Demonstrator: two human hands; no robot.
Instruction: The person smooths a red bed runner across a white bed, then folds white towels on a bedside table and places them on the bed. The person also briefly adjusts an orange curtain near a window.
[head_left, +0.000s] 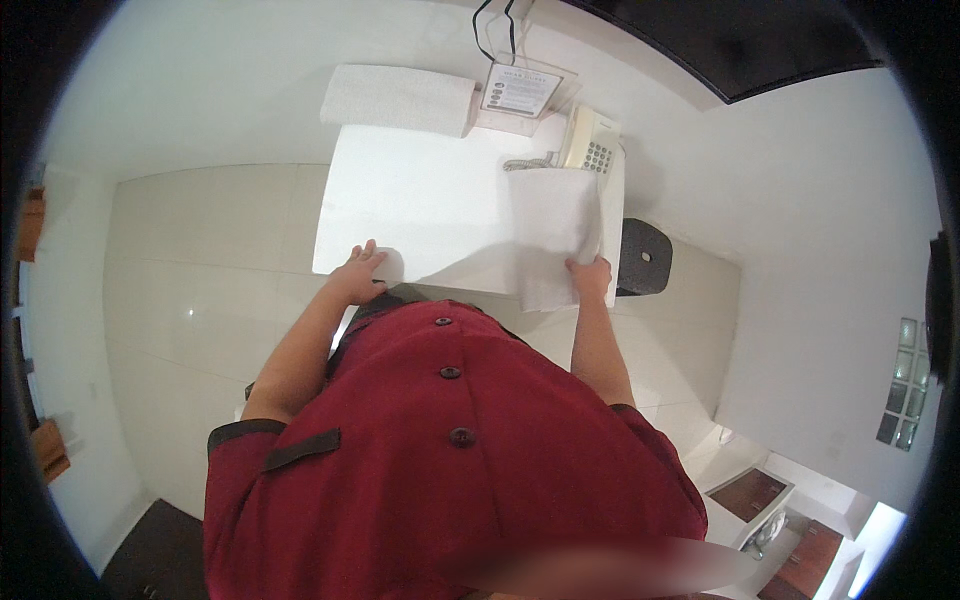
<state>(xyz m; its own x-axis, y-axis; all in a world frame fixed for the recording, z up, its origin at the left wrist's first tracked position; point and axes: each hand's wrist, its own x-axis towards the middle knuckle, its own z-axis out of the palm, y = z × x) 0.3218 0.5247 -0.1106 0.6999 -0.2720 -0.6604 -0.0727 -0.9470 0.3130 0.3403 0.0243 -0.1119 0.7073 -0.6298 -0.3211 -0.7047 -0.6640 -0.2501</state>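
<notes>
My left hand (360, 274) rests at the front left edge of a white table (420, 202), fingers spread and holding nothing. At the table's right side, my right hand (590, 276) grips the right edge of a pale woven placemat (551, 217), with the thumb on top. The fingers beneath are hidden. This placemat reaches slightly past the front edge of the table. A second pale placemat (397, 99), curved or folded, stands along the wall at the back left.
A cream corded telephone (589, 142) sits at the back right, beside a printed notice in a clear stand (521, 90). Black cables (512, 30) hang behind it. A dark bin (645, 256) stands right of the table. A black screen (742, 45) is at the upper right.
</notes>
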